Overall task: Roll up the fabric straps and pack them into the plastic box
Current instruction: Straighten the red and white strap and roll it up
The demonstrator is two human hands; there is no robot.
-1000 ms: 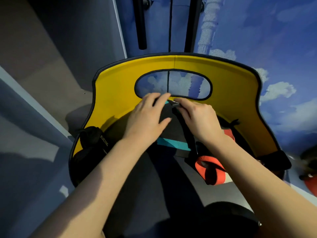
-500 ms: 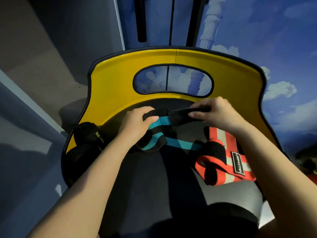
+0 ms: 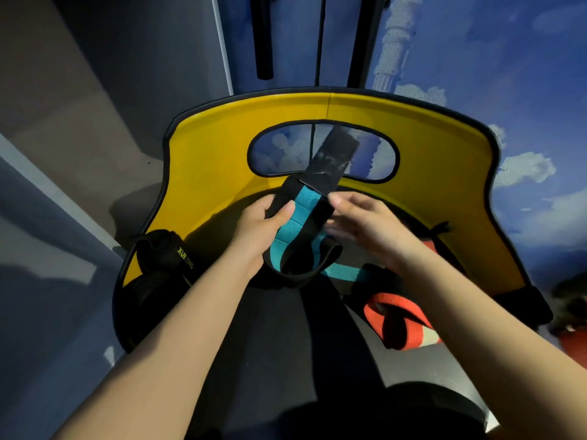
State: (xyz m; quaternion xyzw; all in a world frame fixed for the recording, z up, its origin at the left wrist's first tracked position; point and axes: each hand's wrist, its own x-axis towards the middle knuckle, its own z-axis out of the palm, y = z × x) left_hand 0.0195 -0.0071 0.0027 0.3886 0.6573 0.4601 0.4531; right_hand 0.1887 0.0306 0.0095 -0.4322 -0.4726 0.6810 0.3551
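Both forearms reach forward, bare, converging mid-frame. Left hand grips the teal-and-black strap, thumb on top, fingers curled under it. Right hand is beside the strap's right edge, fingers extended toward it, blurred; contact unclear.

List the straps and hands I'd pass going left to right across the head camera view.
Black strap → left hand → teal and black strap → right hand → orange strap.
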